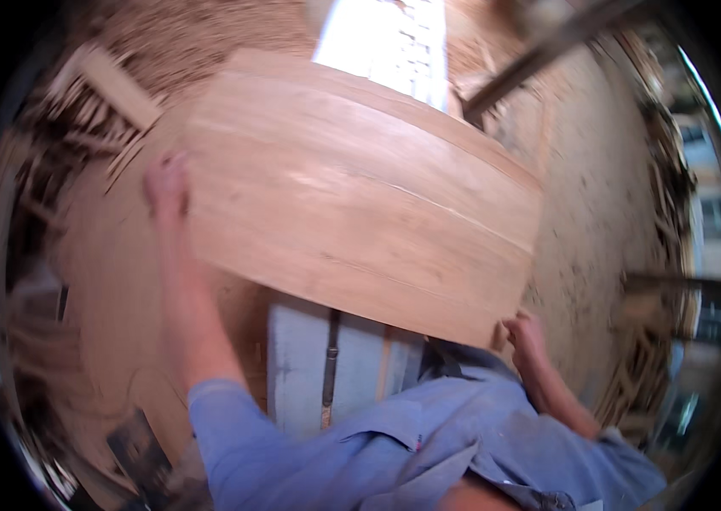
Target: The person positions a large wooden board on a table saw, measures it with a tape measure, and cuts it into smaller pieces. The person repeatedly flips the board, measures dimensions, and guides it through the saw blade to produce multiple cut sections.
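A wide wooden panel (352,196), made of several boards side by side, lies tilted across the view in front of me. My left hand (169,183) is closed on its left edge, somewhat blurred, with the arm stretched out. At the near right corner, my right hand (524,334) grips the panel with bent fingers. Beneath the panel shows a pale blue-grey machine table (301,362) with a dark slot running through it. The panel hides the rest of that table's top.
Scrap wood and offcuts (113,94) are heaped at the far left. A dark beam (539,64) slants in at the upper right. More stacked wood pieces (642,358) line the right side. Dust and shavings cover the floor (591,162). A bright pale strip (386,43) lies beyond the panel.
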Tool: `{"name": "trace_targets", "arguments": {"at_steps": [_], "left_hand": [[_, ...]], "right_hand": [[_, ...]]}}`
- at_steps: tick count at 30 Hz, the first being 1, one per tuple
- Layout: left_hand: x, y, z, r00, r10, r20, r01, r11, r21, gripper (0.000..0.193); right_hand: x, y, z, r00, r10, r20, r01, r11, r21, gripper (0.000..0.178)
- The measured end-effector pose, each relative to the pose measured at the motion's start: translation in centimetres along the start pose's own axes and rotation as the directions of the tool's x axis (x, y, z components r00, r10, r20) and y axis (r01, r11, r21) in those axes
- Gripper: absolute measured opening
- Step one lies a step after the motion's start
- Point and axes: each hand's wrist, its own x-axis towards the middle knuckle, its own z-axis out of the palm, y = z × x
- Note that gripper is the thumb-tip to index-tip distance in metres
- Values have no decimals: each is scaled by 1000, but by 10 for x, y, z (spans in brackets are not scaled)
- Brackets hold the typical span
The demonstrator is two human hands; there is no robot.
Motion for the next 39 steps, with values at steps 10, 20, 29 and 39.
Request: {"name": "trace_targets", "arguments": {"at_steps": [10,20,29,39], "left_hand": [[45,-81,-1,982,171,-74,-129,909,396,53],[96,-117,-22,1000,17,14,-20,979,205,51],[84,-61,-19,963,-188,193,218,964,-150,61],[69,7,12,947,-311,77,311,950,19,70]], "right_hand": [[-20,-9,14,984,-173,35,162,964,210,62],[-37,-40,9,985,-168,47,174,954,-244,71],[-8,11,8,957,-286,44,279,953,121,78],[-30,-33,-13,962,-127,242,183,956,-228,87]]}}
